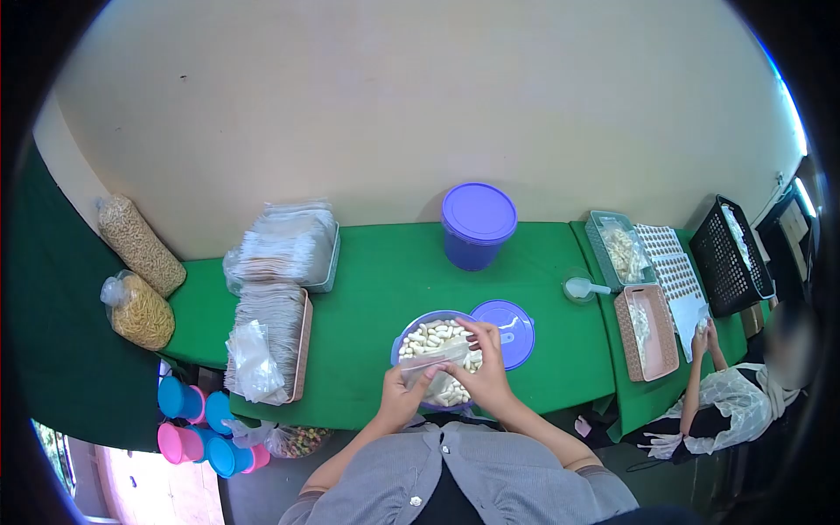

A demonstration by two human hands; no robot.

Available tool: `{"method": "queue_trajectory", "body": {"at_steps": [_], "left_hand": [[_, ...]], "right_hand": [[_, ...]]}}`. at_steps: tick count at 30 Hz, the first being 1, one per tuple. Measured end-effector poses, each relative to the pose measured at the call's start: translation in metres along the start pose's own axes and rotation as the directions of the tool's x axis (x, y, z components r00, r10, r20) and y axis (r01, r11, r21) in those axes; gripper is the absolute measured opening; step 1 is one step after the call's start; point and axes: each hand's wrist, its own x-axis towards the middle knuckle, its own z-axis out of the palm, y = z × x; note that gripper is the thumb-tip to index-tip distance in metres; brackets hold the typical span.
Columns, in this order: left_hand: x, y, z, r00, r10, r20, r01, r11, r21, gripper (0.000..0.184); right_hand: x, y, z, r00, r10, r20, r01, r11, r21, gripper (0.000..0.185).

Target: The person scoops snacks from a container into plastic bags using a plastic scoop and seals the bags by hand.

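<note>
A small clear plastic bag (435, 360) is held between my two hands, above a purple tub (396, 347). My left hand (408, 395) pinches the bag's left side, its thumb on the film. My right hand (483, 374) grips the other end with the thumb low and the fingers curled above. White, capsule-shaped pieces (430, 337) fill the tub below. Whether anything lies inside the bag is too small to make out. Just right of the tub rests its round purple lid (507, 334).
Baskets of stacked plastic packets (267, 319) stand at left, near bulging snack bags (140, 311). A closed purple bucket (479, 226) sits by the wall. At right are a pink basket (647, 332), a ladle (584, 287) and a seated co-worker (726, 402). Colored buckets (181, 443) stand lower left.
</note>
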Motion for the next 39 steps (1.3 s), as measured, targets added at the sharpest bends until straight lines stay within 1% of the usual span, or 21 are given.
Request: {"method": "queue_trajectory", "body": {"at_steps": [2, 4, 5, 7, 11, 13, 14, 15, 17, 18, 19, 20, 21, 23, 24, 26, 28, 30, 32, 34, 39], "left_hand": [[0.001, -0.003, -0.003, 0.999, 0.028, -0.045, -0.023, 0.993, 0.113, 0.027], [0.001, -0.001, -0.001, 0.997, 0.053, -0.06, -0.047, 0.994, 0.102, 0.029], [0.0, 0.0, 0.0, 0.994, 0.077, -0.074, -0.07, 0.993, 0.093, 0.031], [0.001, 0.003, -0.001, 0.994, 0.09, -0.067, -0.081, 0.989, 0.124, 0.034], [-0.002, 0.003, -0.004, 0.997, 0.08, -0.022, -0.077, 0.989, 0.13, 0.041], [-0.004, -0.004, -0.005, 0.998, 0.043, -0.051, -0.04, 0.997, 0.064, 0.043], [-0.003, -0.008, -0.005, 0.997, 0.002, -0.078, -0.003, 1.0, -0.005, 0.045], [-0.002, -0.012, -0.007, 0.997, 0.004, -0.073, -0.004, 1.0, -0.002, 0.045], [-0.001, -0.019, -0.012, 0.981, 0.008, -0.195, -0.035, 0.99, -0.134, 0.045], [0.002, -0.012, -0.009, 0.982, 0.006, -0.188, -0.031, 0.991, -0.13, 0.045], [0.005, -0.003, -0.006, 0.977, 0.027, -0.209, -0.078, 0.968, -0.239, 0.046], [0.007, 0.004, -0.003, 0.972, 0.045, -0.232, -0.126, 0.931, -0.343, 0.047], [0.008, 0.006, 0.002, 0.973, 0.045, -0.225, -0.122, 0.932, -0.341, 0.047], [0.013, 0.009, 0.01, 0.982, 0.07, -0.175, -0.122, 0.943, -0.309, 0.044], [0.014, 0.007, 0.011, 0.983, 0.071, -0.17, -0.12, 0.945, -0.304, 0.044], [0.015, -0.001, 0.014, 0.998, 0.004, -0.064, -0.009, 0.997, -0.08, 0.049], [0.02, -0.008, 0.017, 0.997, -0.027, -0.068, 0.019, 0.993, -0.113, 0.052], [0.023, -0.014, 0.025, 0.996, -0.062, -0.069, 0.051, 0.987, -0.152, 0.056], [0.028, -0.02, 0.034, 0.992, -0.024, -0.122, 0.012, 0.995, -0.103, 0.051], [0.035, -0.032, 0.046, 0.994, -0.049, -0.095, 0.037, 0.991, -0.126, 0.052], [0.05, -0.03, 0.094, 0.989, -0.141, 0.045, 0.145, 0.981, -0.126, 0.054]], "right_hand": [[-0.002, 0.012, 0.002, 1.0, 0.0, 0.002, 0.0, 0.999, 0.043, 0.028], [-0.009, 0.016, 0.004, 0.991, -0.006, 0.134, -0.03, 0.962, 0.271, 0.016], [-0.009, 0.017, 0.003, 0.991, -0.006, 0.133, -0.03, 0.962, 0.27, 0.016], [-0.009, 0.017, 0.002, 0.971, 0.125, 0.203, -0.183, 0.935, 0.302, 0.019], [-0.007, 0.022, 0.002, 0.944, 0.198, 0.264, -0.297, 0.86, 0.414, 0.027], [-0.004, 0.019, 0.001, 0.836, 0.372, 0.405, -0.547, 0.633, 0.548, 0.028], [-0.003, 0.025, -0.001, 0.838, 0.37, 0.401, -0.543, 0.633, 0.552, 0.028], [-0.001, 0.032, -0.004, 0.843, 0.3, 0.447, -0.514, 0.695, 0.503, 0.03], [-0.005, 0.038, -0.008, 0.84, 0.234, 0.49, -0.477, 0.749, 0.459, 0.032], [-0.009, 0.029, -0.011, 0.828, 0.223, 0.515, -0.449, 0.813, 0.371, 0.036], [-0.012, 0.025, -0.012, 0.814, 0.216, 0.539, -0.414, 0.867, 0.278, 0.04], [-0.016, 0.032, -0.008, 0.846, 0.046, 0.53, -0.247, 0.917, 0.314, 0.047], [-0.02, 0.035, -0.008, 0.85, 0.048, 0.524, -0.247, 0.916, 0.317, 0.047], [-0.023, 0.038, -0.008, 0.772, 0.241, 0.589, -0.509, 0.789, 0.344, 0.043], [-0.019, 0.036, -0.014, 0.811, 0.248, 0.529, -0.428, 0.869, 0.248, 0.039], [-0.013, 0.039, -0.018, 0.835, 0.237, 0.497, -0.418, 0.86, 0.292, 0.04], [-0.011, 0.041, -0.025, 0.858, 0.234, 0.456, -0.408, 0.852, 0.329, 0.041], [-0.016, 0.039, -0.033, 0.822, 0.294, 0.487, -0.531, 0.705, 0.47, 0.045], [-0.018, 0.048, -0.039, 0.847, 0.271, 0.457, -0.487, 0.74, 0.464, 0.048], [-0.023, 0.058, -0.049, 0.88, 0.203, 0.43, -0.414, 0.77, 0.485, 0.056], [-0.033, 0.088, -0.087, 0.905, 0.314, 0.286, -0.423, 0.712, 0.56, 0.046]]}}
